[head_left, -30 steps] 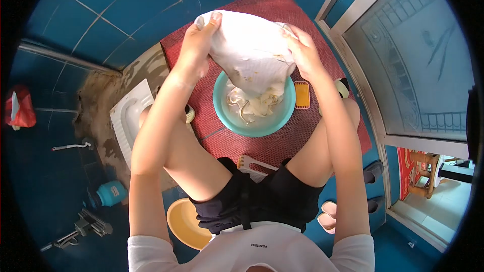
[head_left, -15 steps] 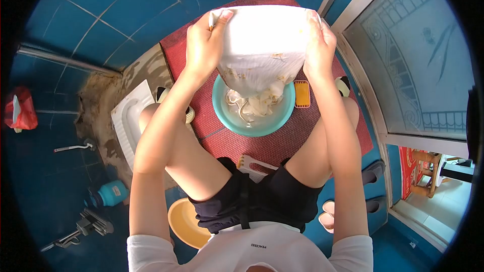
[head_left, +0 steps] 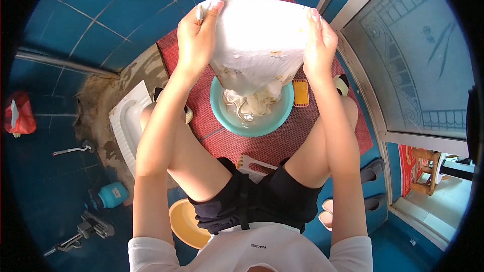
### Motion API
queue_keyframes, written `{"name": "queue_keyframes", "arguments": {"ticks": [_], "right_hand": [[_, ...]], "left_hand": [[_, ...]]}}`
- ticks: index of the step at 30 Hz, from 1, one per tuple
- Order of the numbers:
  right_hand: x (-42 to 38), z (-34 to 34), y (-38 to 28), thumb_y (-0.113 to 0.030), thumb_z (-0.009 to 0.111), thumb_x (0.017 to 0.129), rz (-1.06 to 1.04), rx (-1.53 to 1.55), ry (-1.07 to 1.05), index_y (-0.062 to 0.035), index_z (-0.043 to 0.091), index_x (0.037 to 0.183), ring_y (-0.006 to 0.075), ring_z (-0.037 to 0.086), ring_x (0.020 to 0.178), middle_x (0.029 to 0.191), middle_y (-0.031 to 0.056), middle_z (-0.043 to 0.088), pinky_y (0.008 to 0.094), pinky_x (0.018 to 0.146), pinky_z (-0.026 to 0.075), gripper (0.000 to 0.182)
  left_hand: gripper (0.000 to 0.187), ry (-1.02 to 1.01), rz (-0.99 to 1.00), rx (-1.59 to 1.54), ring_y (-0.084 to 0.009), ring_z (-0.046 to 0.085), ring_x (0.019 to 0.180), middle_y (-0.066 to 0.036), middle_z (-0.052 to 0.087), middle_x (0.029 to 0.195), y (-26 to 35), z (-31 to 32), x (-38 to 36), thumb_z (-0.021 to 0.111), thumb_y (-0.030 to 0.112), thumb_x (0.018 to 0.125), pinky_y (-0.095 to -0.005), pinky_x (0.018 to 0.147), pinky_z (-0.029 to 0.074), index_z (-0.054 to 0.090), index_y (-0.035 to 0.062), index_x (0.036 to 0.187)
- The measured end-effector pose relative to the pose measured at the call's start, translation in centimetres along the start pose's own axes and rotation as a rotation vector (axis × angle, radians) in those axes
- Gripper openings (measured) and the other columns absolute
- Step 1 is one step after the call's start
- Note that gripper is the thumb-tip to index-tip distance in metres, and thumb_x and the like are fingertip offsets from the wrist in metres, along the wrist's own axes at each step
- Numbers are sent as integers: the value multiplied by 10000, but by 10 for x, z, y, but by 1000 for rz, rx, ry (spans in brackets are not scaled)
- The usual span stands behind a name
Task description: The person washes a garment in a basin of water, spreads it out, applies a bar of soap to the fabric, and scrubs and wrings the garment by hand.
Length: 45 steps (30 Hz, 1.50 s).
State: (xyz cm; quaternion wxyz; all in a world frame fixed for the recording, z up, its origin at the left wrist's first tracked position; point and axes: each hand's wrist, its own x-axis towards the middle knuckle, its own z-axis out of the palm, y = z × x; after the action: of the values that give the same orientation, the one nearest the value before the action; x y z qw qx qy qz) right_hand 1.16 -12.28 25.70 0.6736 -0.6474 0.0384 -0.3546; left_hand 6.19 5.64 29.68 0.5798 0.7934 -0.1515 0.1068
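Observation:
A white cloth (head_left: 262, 30) with brownish-yellow stains is stretched between my hands, above the far side of a turquoise basin (head_left: 220, 116). My left hand (head_left: 198, 40) grips its left upper corner, the thumb pressed on top. At the right upper corner, my right hand (head_left: 320, 43) pinches the fabric in the same way. The cloth's lower part narrows down into the basin, where it lies bunched and wet in shallow water. An orange soap dish (head_left: 301, 92) with something yellow in it sits just right of the basin.
Under the basin lies a red textured mat (head_left: 201, 121). A squat toilet (head_left: 127, 116) is at the left, a yellow basin (head_left: 182, 221) behind my left leg. Slippers (head_left: 372, 171) stand at the right beside a glazed door frame (head_left: 378, 106). A blue jar (head_left: 112, 194) is at lower left.
My left hand has moved slightly outward and up, pulling the cloth wider and tauter. The right hand has barely shifted.

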Motion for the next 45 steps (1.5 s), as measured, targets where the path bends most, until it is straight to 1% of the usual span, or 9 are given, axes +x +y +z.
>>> {"name": "queue_keyframes", "arguments": {"ticks": [19,26,29,30,32,36,38,40,45], "right_hand": [[-13,13,-4,-204,468,851,-17,-64,-48,21,550,767,30,385,592,623,-25,459,187,545,338,254],[-37,28,1,-77,588,680,-510,-273,-344,-54,511,697,192,502,468,607,52,469,261,426,395,83],[-50,39,-4,-163,599,673,-644,-473,-356,-105,512,681,176,519,479,625,26,483,286,430,425,104],[-56,42,-8,-248,604,663,-812,-597,-380,-140,517,637,159,513,473,630,-3,479,285,416,428,141],[-60,51,-19,-219,590,686,-960,-609,-399,-112,487,572,178,458,427,604,21,459,299,376,373,187],[-22,43,8,-222,597,658,-678,-778,-152,-129,512,540,149,471,431,559,-1,461,287,348,378,172],[-33,47,11,-146,591,660,-863,-818,-173,-88,458,499,169,454,405,490,20,425,289,350,356,217],[-62,57,6,-157,605,644,-926,-459,-326,-82,441,461,158,483,411,527,27,481,308,352,364,257],[-23,50,16,-179,616,648,-593,-723,-217,-81,499,486,185,470,376,434,51,439,309,374,382,222]], "left_hand": [[205,-225,-9,-208,-39,473,653,10,562,713,-5,12,-13,493,205,832,-197,602,396,569,17,858],[451,-538,-796,-1469,-225,547,827,-103,582,866,-10,25,-16,369,468,812,-351,800,409,551,57,845],[308,-486,-514,-1143,-175,539,698,-55,549,740,-20,34,-25,404,356,817,-282,658,448,517,70,818],[225,-874,-604,-1430,-155,530,703,-36,534,768,-40,36,-12,432,272,813,-268,621,445,480,70,900],[230,-433,-230,-574,-107,466,518,-2,490,607,-29,48,-36,368,246,826,-254,491,409,486,96,698],[176,-403,-880,-1070,-82,471,565,-1,524,706,7,50,-36,349,184,830,-221,502,406,487,82,791],[211,-483,-795,-1185,-96,520,735,-26,524,864,-43,51,-30,374,214,848,-218,610,438,450,59,969],[294,-1197,-467,-1614,-117,528,758,-33,528,869,-100,49,-11,358,307,871,-234,622,440,451,54,989],[164,-164,-974,-1120,-101,444,480,13,481,586,1,53,-34,376,148,813,-241,430,382,474,95,694]]}}
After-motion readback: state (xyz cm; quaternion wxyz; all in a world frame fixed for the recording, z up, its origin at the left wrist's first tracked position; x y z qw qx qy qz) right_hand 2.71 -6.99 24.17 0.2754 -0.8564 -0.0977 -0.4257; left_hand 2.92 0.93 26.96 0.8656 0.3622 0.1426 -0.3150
